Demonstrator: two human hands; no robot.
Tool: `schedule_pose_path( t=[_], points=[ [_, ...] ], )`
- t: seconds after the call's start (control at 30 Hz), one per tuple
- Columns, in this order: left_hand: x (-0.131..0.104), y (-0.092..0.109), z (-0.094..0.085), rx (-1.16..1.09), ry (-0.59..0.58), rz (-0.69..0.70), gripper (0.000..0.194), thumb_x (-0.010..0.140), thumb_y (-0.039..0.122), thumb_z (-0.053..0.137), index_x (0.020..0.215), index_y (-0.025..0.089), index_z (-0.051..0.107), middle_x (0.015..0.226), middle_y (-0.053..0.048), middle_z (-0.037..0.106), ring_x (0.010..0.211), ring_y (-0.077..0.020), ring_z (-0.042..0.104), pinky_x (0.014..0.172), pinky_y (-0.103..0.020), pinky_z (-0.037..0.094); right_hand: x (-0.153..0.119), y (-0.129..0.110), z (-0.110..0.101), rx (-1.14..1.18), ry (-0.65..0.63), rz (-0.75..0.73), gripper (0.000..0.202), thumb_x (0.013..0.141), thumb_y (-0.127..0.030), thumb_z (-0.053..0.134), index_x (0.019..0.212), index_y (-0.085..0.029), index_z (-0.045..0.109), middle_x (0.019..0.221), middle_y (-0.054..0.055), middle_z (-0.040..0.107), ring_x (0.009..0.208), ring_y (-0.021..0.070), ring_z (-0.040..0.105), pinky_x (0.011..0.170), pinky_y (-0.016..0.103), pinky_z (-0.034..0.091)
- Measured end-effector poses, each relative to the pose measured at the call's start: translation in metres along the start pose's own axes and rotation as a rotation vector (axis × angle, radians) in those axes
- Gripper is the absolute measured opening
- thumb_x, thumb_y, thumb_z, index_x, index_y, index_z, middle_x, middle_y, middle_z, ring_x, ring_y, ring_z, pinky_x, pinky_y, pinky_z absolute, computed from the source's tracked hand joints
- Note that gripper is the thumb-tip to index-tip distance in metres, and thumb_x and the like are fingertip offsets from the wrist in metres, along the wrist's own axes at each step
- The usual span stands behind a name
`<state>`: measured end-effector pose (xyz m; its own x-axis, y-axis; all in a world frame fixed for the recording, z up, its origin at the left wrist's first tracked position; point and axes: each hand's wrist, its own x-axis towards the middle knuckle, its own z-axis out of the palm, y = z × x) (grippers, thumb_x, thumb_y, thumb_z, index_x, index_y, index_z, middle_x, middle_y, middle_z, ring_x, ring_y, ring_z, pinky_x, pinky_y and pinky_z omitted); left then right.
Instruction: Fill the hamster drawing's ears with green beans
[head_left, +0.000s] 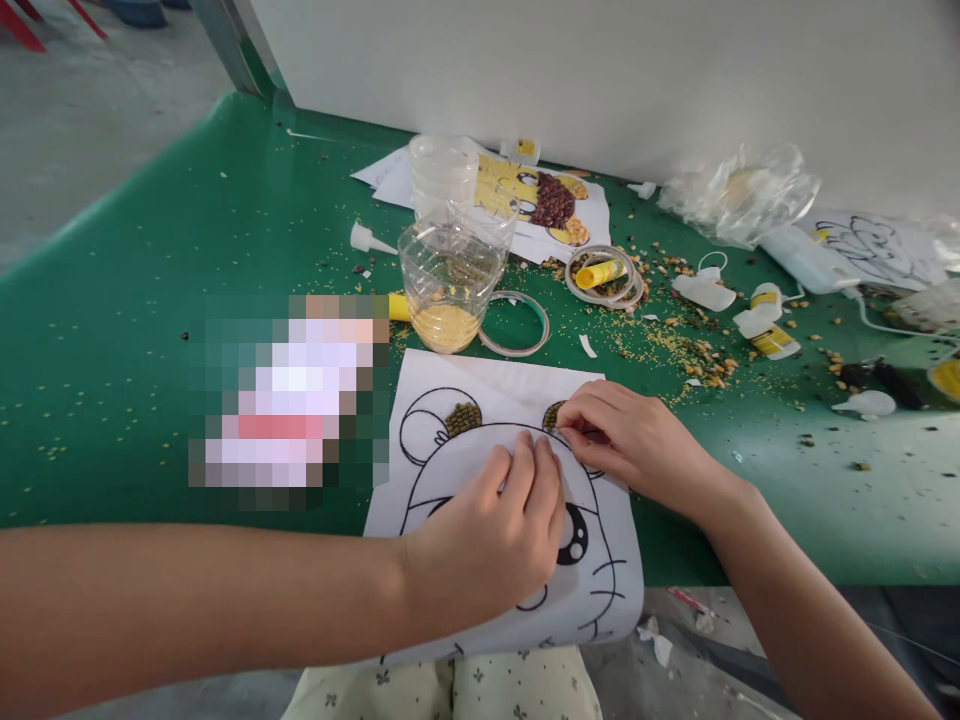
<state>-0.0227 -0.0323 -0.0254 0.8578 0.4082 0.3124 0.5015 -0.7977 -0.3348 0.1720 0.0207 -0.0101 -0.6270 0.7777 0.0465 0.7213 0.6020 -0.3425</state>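
Note:
A white sheet [480, 460] printed with a cartoon animal face lies at the table's front edge. Dark green beans [463, 419] fill part of its left ear, and a smaller patch [553, 415] shows in the right ear. My left hand [499, 520] rests across the face, its fingers bent together and their tips hidden from view. At the right ear, my right hand [626, 435] pinches with thumb and forefinger beside the bean patch; whatever lies between those fingertips is too small to make out.
Clear plastic cups [444, 290], one with yellow grains, stand behind the sheet beside a tape roll [514, 324]. Glue bottles [769, 325], scattered grains and a plastic bag [742, 195] lie to the right. A pixelated area [292, 390] is at left.

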Motion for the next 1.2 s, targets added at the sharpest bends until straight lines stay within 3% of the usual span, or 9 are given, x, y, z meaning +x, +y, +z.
schedule_pose_path(
  t=[1.2],
  points=[
    [0.0002, 0.0021, 0.0002, -0.03, -0.021, -0.017, 0.04, 0.086, 0.016, 0.035, 0.116, -0.002, 0.054, 0.115, -0.022, 0.06, 0.101, -0.0322, 0.06, 0.077, -0.038, 0.047, -0.0018, 0.0003, 0.0033, -0.002, 0.012, -0.002, 0.006, 0.082, -0.016, 0.049, 0.08, -0.019, 0.054, 0.076, 0.001, 0.056, 0.073, 0.0124, 0.05, 0.062, 0.023, 0.038]
  ],
)
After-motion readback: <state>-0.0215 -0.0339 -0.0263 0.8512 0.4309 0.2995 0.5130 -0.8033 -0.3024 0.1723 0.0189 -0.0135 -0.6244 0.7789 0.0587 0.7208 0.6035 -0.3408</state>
